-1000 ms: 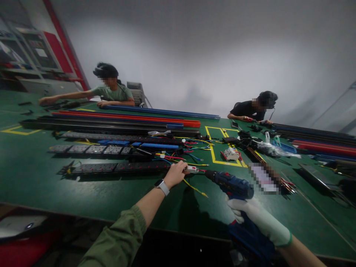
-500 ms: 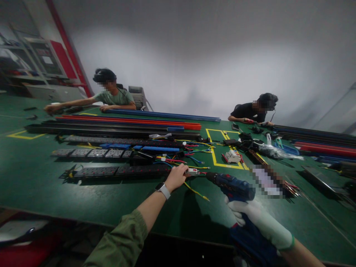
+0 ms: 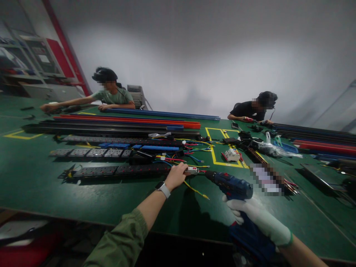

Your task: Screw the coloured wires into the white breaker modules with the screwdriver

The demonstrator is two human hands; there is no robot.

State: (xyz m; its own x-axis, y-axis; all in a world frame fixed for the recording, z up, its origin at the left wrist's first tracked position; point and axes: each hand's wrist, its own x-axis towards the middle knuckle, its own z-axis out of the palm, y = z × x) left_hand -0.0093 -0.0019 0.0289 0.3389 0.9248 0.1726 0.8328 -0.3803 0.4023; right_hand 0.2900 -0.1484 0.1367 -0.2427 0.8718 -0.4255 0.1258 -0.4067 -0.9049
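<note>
My left hand (image 3: 177, 175), bare and with a watch on the wrist, is closed on a small white circuit breaker (image 3: 192, 170). Wires run from the breaker's area toward the nearest black socket strip (image 3: 119, 171), and a yellow-green wire (image 3: 197, 190) trails in front of it. In my gloved right hand (image 3: 250, 211) is a blue cordless drill (image 3: 232, 185), gripped by its handle. The drill points left, its bit reaching the breaker's right end; exact contact there is too small to make out.
More socket strips (image 3: 91, 152) and long red profiles (image 3: 133, 121) lie behind on the green table (image 3: 111, 204). Another group of white breakers (image 3: 232, 155) sits inside yellow tape. Bundled wires (image 3: 289, 185) lie to the right. Two people (image 3: 114, 97) work across the table.
The drill's front has shifted very slightly left toward the breaker. Both hands keep their holds, and the view has moved a little.
</note>
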